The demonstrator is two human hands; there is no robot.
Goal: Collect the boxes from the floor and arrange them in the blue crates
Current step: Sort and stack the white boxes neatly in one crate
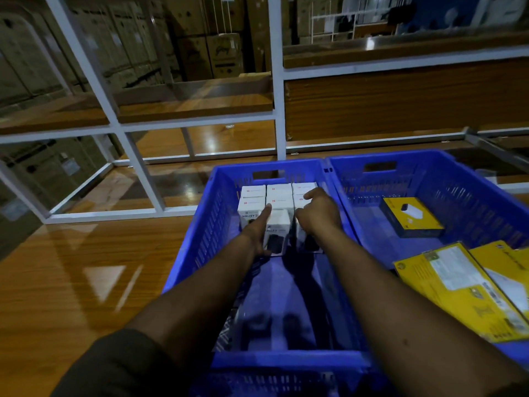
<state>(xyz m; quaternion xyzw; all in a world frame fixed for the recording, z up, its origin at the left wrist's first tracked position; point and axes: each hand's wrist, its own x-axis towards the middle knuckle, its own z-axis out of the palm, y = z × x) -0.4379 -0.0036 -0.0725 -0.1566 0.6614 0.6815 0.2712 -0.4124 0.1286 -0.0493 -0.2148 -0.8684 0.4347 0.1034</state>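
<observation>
Two blue crates stand side by side on the wooden floor. The left blue crate (200, 247) holds several white boxes (253, 193) stacked at its far end. My left hand (257, 229) grips a white box (277, 233) in the front row, index finger stretched along its upper left edge. My right hand (317, 212) rests on the neighbouring white box (300, 234) at the right, its fingers reaching over the stack's top. The right blue crate (458, 190) contains a dark box with a yellow top (412, 217) and flat yellow boxes (458, 290).
A white metal rack frame (279, 116) with wooden shelves stands behind the crates. Large cardboard cartons (217, 55) are stacked beyond it. Glossy wooden floor (86, 282) stretches to the left of the crates.
</observation>
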